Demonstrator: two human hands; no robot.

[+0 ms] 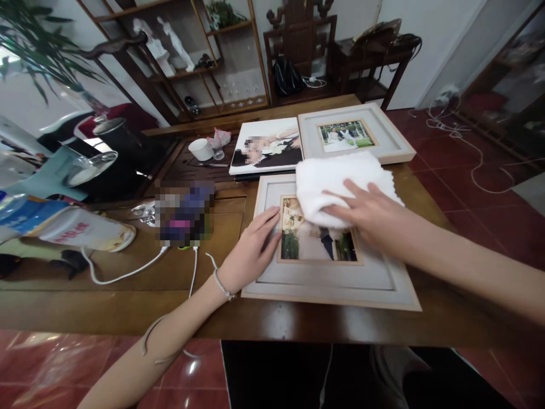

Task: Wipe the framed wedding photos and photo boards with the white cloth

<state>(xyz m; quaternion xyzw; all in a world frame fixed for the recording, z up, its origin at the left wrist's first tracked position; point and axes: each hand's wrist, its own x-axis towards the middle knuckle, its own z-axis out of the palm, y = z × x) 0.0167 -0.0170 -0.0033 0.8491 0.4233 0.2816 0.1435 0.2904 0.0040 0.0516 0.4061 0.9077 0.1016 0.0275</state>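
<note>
A light-wood picture frame (332, 285) lies flat on the table, a photo (293, 244) set in its wide pale mount. My left hand (251, 247) rests on the frame's left side with fingers stretched out, the tips near the photo's edge. Over the frame's upper right part, my right hand (361, 210) holds a folded white towel (332, 176) against it. The towel hides the photo's upper right portion and the frame's top right corner.
Behind lie a second framed photo (344, 136) and a white-edged photo panel (268, 145). A white cup (200, 149), a plastic tub (89, 227) and white cables (123, 279) are on the wooden table (213, 312) to the left. A dark chair (298, 40) stands beyond.
</note>
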